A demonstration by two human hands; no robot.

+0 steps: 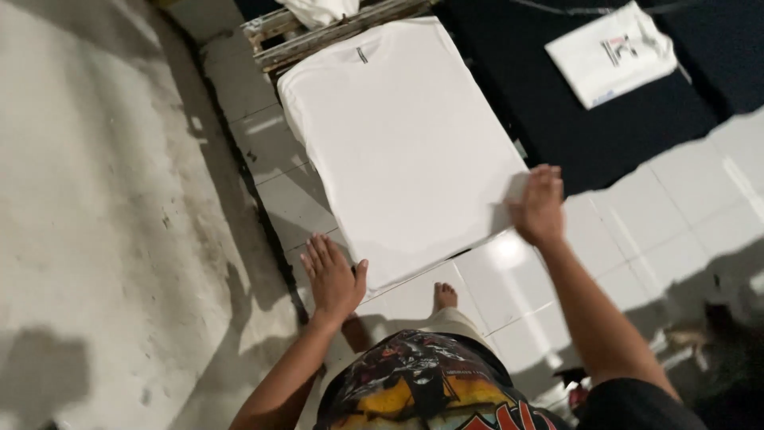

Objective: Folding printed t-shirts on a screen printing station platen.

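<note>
A view looking down from a person's head at a floor [637,231] of glossy white tiles that catch the light. The landmark is a white shirt [398,135] stretched flat over a board, lying face down with its collar label at the far end. It fills the middle of the view, tilted so its near corner points toward the person.

Left of the shirt, past a dark seam in the floor, lies a broad stretch of rough grey concrete [95,199], stained and shadowed. Beyond the shirt's far end sits a wooden pallet [318,32] with a bit of white cloth on it. To the right of the shirt spreads a dark mat [605,135], and on it, well apart from the shirt, lies a folded white shirt [611,52] with a small dark print.

The left hand [333,275] rests with fingers spread, palm down, at the shirt's near left edge, thumb touching the fabric. The right hand [539,205] is at the shirt's near right corner, fingers held together and curled over the edge; it is blurred, so whether it pinches the cloth cannot be told.

Just below the shirt's near edge a bare foot [444,296] stands on the tiles. Nearer still, the person's own printed dark top [430,390] fills the bottom of the view. Nothing lies on top of the shirt.
</note>
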